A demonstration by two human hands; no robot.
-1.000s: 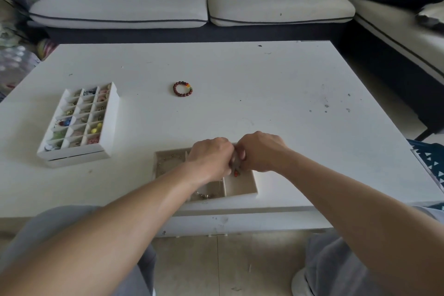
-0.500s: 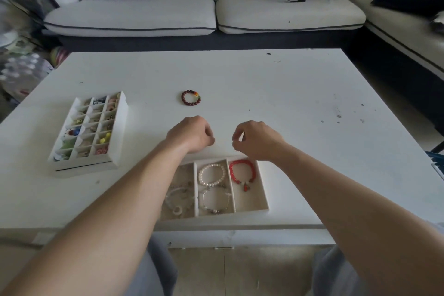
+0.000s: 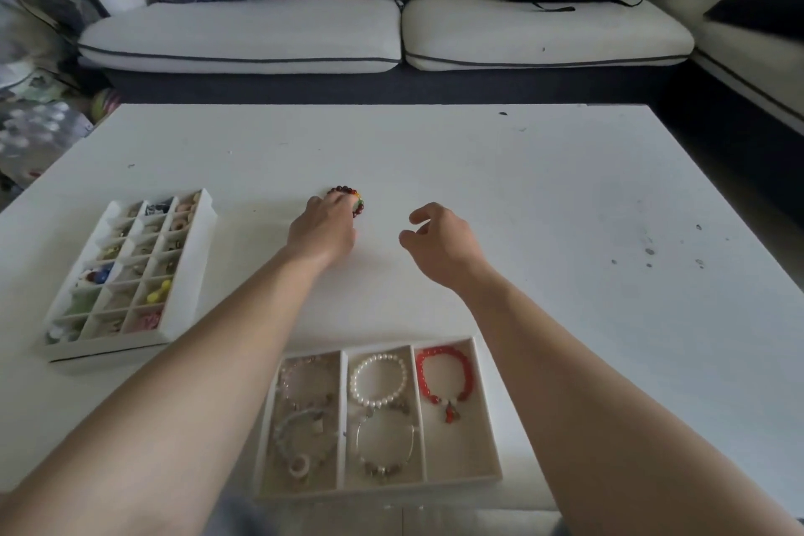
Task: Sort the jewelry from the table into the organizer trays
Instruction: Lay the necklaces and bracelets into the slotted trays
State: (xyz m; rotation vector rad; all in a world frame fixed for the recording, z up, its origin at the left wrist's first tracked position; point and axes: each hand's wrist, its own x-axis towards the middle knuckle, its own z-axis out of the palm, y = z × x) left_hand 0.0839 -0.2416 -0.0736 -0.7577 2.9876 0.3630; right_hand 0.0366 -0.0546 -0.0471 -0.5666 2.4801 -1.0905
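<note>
Beaded bracelet (image 3: 346, 190) sits under fingertips of left hand (image 3: 324, 228), grip unclear; right hand (image 3: 439, 242) loose, empty, farther off rightward.

The white desk (image 3: 522, 196) carries a grid tray (image 3: 108, 346) by its left edge and a three-slot tray (image 3: 378, 487) at the middle of the near edge. A dark beaded bracelet (image 3: 343, 190) lies near the centre. Dark specks (image 3: 648, 250) mark the surface toward the right edge.
</note>
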